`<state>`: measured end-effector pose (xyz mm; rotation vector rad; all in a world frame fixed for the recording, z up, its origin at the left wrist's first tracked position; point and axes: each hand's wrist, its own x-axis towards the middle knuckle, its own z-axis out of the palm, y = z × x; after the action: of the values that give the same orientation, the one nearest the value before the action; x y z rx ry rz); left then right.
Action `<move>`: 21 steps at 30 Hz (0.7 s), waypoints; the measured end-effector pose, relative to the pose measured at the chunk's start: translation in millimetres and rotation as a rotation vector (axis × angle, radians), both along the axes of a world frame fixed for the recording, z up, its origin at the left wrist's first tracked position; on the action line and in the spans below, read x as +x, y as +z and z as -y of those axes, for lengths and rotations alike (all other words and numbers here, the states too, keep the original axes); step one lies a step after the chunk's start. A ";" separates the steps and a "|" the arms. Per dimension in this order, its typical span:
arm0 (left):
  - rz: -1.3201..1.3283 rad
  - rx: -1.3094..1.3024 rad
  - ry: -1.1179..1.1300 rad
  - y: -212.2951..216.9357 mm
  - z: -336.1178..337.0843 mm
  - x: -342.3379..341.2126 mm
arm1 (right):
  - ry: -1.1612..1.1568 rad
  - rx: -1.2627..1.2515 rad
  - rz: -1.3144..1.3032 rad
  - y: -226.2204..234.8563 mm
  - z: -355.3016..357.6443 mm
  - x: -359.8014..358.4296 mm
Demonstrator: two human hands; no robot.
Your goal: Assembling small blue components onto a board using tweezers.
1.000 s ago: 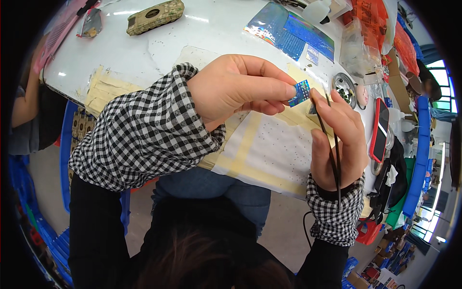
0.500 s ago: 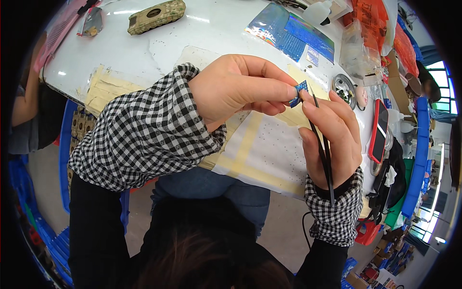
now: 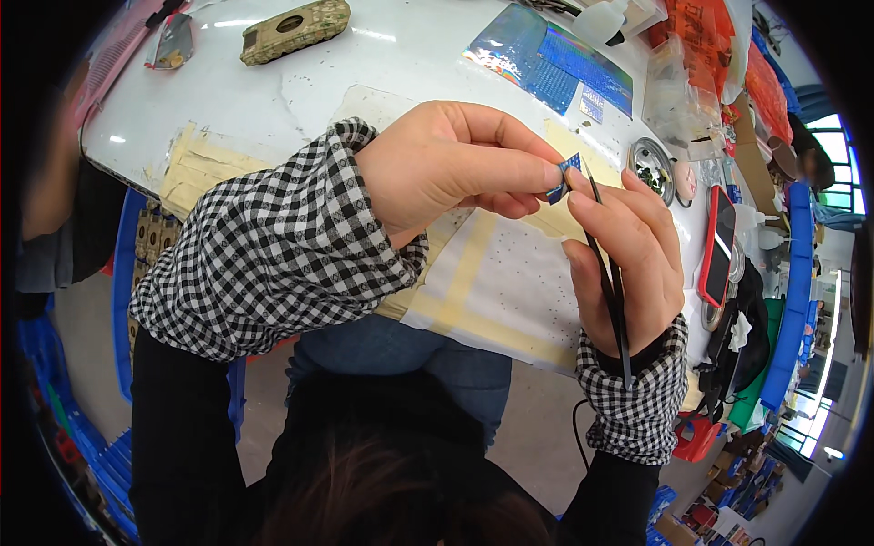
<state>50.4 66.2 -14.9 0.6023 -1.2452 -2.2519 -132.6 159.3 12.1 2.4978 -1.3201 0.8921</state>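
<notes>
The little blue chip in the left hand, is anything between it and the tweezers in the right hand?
Nothing visible. The left hand pinches the blue chip at its fingertips, and the tweezers in the right hand point right at it, tips beside its edge.

**Packages, labels and a screen on the white table**

At twelve o'clock lie shiny blue label sheets (image 3: 555, 59), rectangular and iridescent. At one o'clock sit crumpled clear plastic bags (image 3: 678, 91), with orange packets (image 3: 706, 36) just above them. At three o'clock a phone (image 3: 717, 246) in a red case lies on its back, long and narrow, its screen dark.
</notes>
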 end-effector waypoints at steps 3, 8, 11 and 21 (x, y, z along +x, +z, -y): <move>0.001 0.010 0.003 -0.2 0.0 -0.1 | 0.003 -0.011 0.007 -0.5 0.1 -0.8; -0.001 0.019 0.014 -0.4 0.2 -0.5 | 0.001 -0.021 0.015 -0.9 0.8 -0.6; -0.004 0.022 0.012 -1.3 0.3 -0.6 | -0.004 -0.022 0.012 -0.8 0.5 -0.3; -0.002 -0.013 0.007 -2.2 0.7 -0.4 | -0.007 -0.036 0.018 -1.1 0.6 0.5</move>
<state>50.0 65.5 -17.1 0.5988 -1.2540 -2.2360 -132.1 158.7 11.0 2.4629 -1.3055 0.9302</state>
